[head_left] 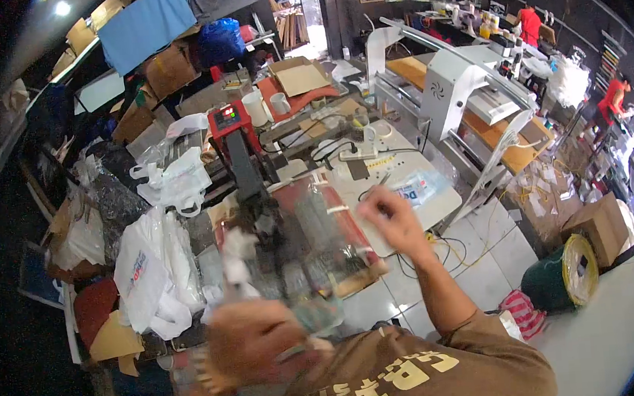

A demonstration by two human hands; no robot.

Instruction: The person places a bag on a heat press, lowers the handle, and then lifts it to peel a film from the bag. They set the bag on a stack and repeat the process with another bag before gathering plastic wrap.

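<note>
My left hand (257,342) is low in the head view, smeared by motion, so its fingers do not show clearly. Just above it is a blurred white, cloth-like piece (239,252) beside the black arm (243,163) of a heat press. The press has a red control box (227,119) with a lit display. Clear plastic (318,216) covers the red-edged bed below. To the right, my right hand (395,220) is raised with fingers curled together; I cannot tell what is in them. Behind it, a printed plastic bag (417,188) lies on a white board (437,207).
White plastic bags (151,267) pile up at the left. A power strip (358,152) with cables sits on the board. A large white machine (464,86) stands at the back right. A green roll (561,275) and a cardboard box (599,228) are on the right. Two people in red work farther off.
</note>
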